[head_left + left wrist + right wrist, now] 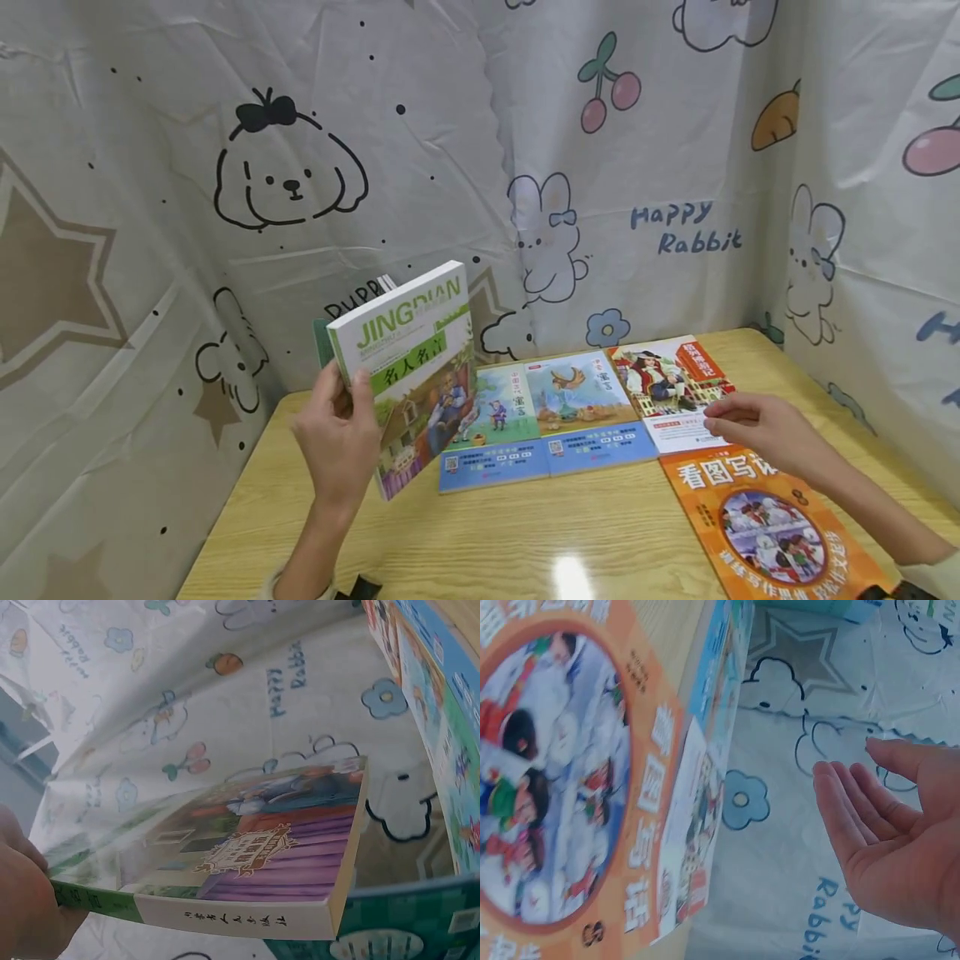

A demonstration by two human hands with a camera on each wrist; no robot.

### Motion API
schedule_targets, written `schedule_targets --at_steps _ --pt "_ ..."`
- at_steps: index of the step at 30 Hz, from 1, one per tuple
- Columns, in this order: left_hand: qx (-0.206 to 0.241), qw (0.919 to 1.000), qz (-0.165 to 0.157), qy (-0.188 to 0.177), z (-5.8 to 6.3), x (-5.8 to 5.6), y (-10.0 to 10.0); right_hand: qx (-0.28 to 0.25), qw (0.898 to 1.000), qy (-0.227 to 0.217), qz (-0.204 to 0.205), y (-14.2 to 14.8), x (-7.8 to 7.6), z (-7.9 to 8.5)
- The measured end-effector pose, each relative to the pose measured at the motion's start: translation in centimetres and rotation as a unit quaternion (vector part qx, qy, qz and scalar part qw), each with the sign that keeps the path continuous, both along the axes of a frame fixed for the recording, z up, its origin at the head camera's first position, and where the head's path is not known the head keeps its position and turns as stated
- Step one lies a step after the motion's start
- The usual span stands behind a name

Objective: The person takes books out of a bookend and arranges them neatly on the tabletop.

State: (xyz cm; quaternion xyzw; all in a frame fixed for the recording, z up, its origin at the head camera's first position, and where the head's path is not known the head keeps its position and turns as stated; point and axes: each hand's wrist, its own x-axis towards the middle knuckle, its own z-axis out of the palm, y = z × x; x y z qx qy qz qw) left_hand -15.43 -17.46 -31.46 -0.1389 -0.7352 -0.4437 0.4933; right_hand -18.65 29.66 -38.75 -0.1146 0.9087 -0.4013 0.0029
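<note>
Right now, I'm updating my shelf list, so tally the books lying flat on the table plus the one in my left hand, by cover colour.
Blue-banded books: 2
Orange book: 1
Red-and-white book: 1
Green-and-white book: 1
Total: 5
A teal item, mostly hidden, isn't counted.

Both hands are bare, the left hand (336, 446) and the right hand (765, 425) alike, with slim fingers and slender wrists; the forearms show uncovered down to the near edge. There, at left, a pale, off-white cuff (267, 588) wraps the arm, and a matching light sleeve (936, 577) appears at the near right. Beside the left cuff sits a small, angular black piece (365, 588); a similar dark fitting (906, 591) lies against the right sleeve, mostly cut off.
</note>
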Motion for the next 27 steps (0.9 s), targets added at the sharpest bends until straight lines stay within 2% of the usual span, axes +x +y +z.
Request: schedule_targets --at_steps 4,9,13,19,22,27 --pt "0.004 0.9991 -0.039 -0.013 0.3 0.7 1.0 -0.028 0.999 0.029 0.021 -1.7 0.0 0.9" --pt "0.022 0.9952 -0.085 -0.042 0.4 1.5 2.1 -0.072 0.994 0.054 0.068 -3.8 0.4 2.1" --pt "0.031 0.9905 -0.122 -0.055 0.3 2.2 3.2 -0.133 0.983 0.058 0.109 -5.5 0.7 2.7" --pt "0.040 0.9806 -0.181 -0.065 0.5 2.6 4.6 -0.239 0.959 0.035 0.145 -8.1 0.7 2.8" --pt "0.040 0.9753 -0.208 -0.064 0.5 2.8 5.1 -0.260 0.952 0.031 0.160 -9.3 0.5 2.6" --pt "0.044 0.9641 -0.252 -0.070 0.4 3.0 5.9 -0.277 0.944 0.019 0.175 -10.5 0.6 2.6"
